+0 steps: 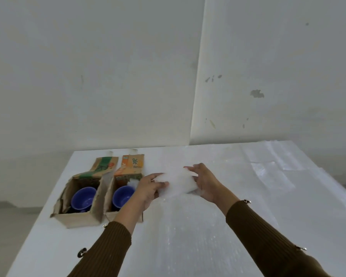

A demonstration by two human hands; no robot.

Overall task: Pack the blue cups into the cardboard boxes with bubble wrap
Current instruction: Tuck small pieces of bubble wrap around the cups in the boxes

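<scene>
Two open cardboard boxes stand side by side at the table's left. The left box (78,217) holds a blue cup (84,197). In the right box (108,202), with orange printed flaps, sits a second blue cup (122,194) with a bit of white wrap beside it. Just right of the boxes I hold a bunched piece of white bubble wrap (178,183) above the table. My left hand (149,188) grips its left end and my right hand (205,181) grips its right side.
The white table (54,242) is covered on its right half with sheets of bubble wrap (272,172). White walls meet in a corner behind the table. The table's left edge drops off close to the left box.
</scene>
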